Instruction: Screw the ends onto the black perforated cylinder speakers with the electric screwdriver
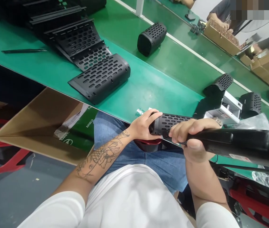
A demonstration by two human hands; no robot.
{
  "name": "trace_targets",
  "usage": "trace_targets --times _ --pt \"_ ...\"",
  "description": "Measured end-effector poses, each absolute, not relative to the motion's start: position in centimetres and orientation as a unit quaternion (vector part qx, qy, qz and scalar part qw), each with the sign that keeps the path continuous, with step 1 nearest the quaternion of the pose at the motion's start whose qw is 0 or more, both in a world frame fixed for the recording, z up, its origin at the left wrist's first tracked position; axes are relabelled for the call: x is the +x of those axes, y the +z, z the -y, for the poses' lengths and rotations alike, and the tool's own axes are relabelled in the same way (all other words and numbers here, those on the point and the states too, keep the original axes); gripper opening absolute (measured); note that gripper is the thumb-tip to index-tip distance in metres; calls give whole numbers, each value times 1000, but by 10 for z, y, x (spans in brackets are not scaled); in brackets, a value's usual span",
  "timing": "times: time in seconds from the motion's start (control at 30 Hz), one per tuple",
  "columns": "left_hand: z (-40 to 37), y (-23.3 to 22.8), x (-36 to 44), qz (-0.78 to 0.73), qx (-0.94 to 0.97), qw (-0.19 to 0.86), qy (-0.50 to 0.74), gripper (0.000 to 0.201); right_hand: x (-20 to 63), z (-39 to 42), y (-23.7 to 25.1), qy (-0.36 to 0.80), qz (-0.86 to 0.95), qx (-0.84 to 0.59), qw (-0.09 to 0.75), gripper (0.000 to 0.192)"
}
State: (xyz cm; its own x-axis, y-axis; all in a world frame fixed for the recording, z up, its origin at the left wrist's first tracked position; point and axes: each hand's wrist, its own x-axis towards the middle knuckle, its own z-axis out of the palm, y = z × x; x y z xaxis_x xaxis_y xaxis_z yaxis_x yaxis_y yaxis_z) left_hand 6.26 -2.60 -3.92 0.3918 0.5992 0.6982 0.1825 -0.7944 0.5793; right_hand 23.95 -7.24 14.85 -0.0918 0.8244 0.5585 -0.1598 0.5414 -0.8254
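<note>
My left hand point(146, 124) is closed around the near-left end of a black slotted housing point(172, 119) at the table's front edge, above my lap. My right hand point(196, 136) grips a long black electric screwdriver point(241, 144) with a metal ring at its rear end. Its front end points at the housing, and my fingers hide the tip. A small strip of clear green-tinted film point(139, 112) shows beside my left hand. Farther left on the table lies another black slotted housing point(103, 76), angled, with a row of similar slotted panels point(77, 41) behind it.
Toward the back stands one black housing point(152, 38). At right are a silver-and-black metal fixture point(222, 110), more housings point(250, 104) and a clear plastic bag point(255, 122). An open cardboard box point(39, 126) sits below the table's left edge. Other people work across the table beside cardboard trays point(222, 36).
</note>
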Motion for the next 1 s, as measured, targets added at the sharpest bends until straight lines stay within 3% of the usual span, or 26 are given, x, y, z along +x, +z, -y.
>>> trace_targets --times 0.5,0.87,1.0 --pt "26 -44 68 -240 804 208 502 113 244 62 136 436 687 -230 533 23" --pt "27 -47 71 -255 799 222 497 118 241 62 140 457 686 -200 529 26" --pt "24 -50 70 -251 802 205 502 116 244 67 130 447 675 -251 531 29"
